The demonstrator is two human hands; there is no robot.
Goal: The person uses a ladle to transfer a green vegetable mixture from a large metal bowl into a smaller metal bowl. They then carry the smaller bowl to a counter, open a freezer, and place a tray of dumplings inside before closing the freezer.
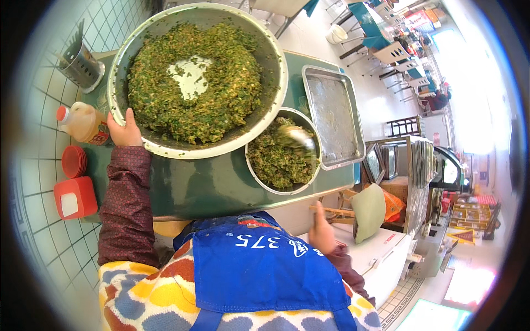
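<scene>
A large metal basin point(276, 89) fills the far left of the tabletop, holding a ring of chopped green filling point(232, 99) around a bare patch of its bottom. My left hand point(125, 131) grips the basin's near left rim, thumb over the edge. Against its right side rests a smaller metal bowl point(253, 176) with more green filling point(281, 167) inside. A shiny metal utensil point(299, 136), blurred, lies over that filling; its exact shape is unclear. My right hand point(323, 233) is blurred beyond the table's near edge, one finger extended, with nothing visible in it.
A rectangular metal tray point(335, 116) lies right of the bowls on the green table point(186, 186). Along the tiled wall stand a utensil holder point(78, 66), a plastic bottle point(85, 124), stacked red lids point(74, 161) and a red container point(85, 190). A stool point(368, 213) stands at right.
</scene>
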